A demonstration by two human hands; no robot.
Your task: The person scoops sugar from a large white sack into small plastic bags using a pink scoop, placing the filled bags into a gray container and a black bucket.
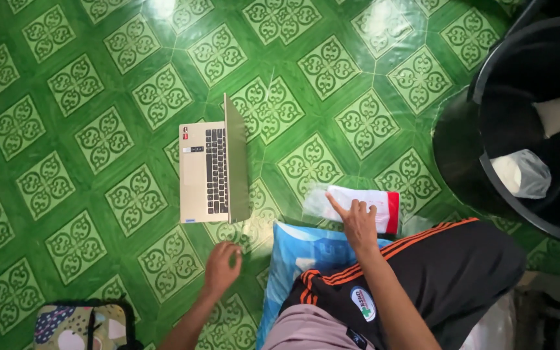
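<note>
An open gold laptop (212,172) with a black keyboard stands on the green patterned floor (85,97). My left hand (221,267) hovers just below its lower edge, fingers curled and holding nothing. My right hand (358,221) rests on a flat white packet with a red end (374,201), index finger stretched out along it. The packet lies on the floor right of the laptop. My leg in black shorts with orange stripes (422,272) sits below that hand, on a blue cushion (296,256).
A large black bucket (481,104) stands at the right, with a white plastic bag (523,174) and a pale object inside. A patterned bag with a black strap (82,327) lies at the bottom left.
</note>
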